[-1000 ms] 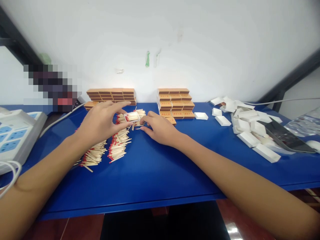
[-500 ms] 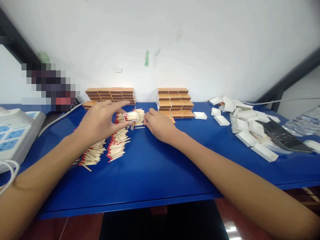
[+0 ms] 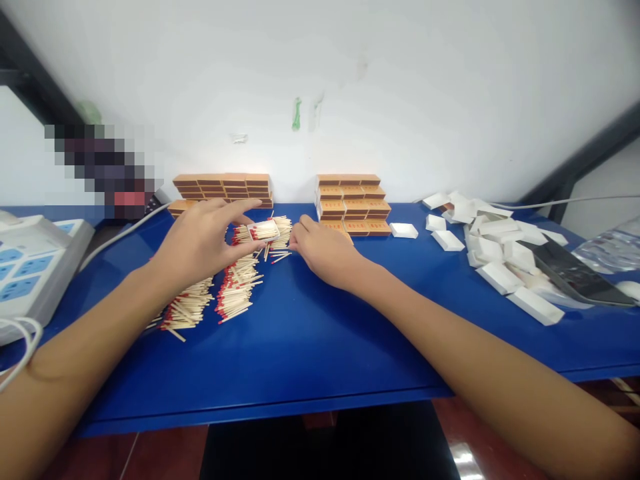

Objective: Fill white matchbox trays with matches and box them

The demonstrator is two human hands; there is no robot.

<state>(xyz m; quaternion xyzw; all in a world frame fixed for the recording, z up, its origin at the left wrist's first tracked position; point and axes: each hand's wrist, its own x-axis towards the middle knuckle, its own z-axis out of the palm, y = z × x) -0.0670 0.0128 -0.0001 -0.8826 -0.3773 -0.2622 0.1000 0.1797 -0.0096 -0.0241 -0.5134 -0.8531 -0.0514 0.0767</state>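
My left hand (image 3: 203, 237) grips a small white tray (image 3: 263, 231) between thumb and fingers, with red-tipped matches lying in it. Just right of the tray, my right hand (image 3: 320, 247) is closed, its fingertips pressed together beside the loose matches (image 3: 283, 230); what they hold, if anything, is too small to make out. Piles of matches (image 3: 235, 293) spread on the blue table below and behind my left hand. Stacked matchboxes (image 3: 223, 181) stand behind my left hand, and a stepped stack of matchboxes (image 3: 355, 193) stands behind my right hand.
One white tray (image 3: 404, 231) lies right of the stepped stack. Farther right is a heap of white trays (image 3: 500, 230), beside a dark phone (image 3: 575, 273) and clear plastic (image 3: 613, 247). A white power strip (image 3: 45, 267) with cables is at the left of the blue table (image 3: 300, 347).
Several matches now lie spread near my right fingertips, where fewer showed before. The view has shifted slightly. My left hand keeps its hold on the tray.
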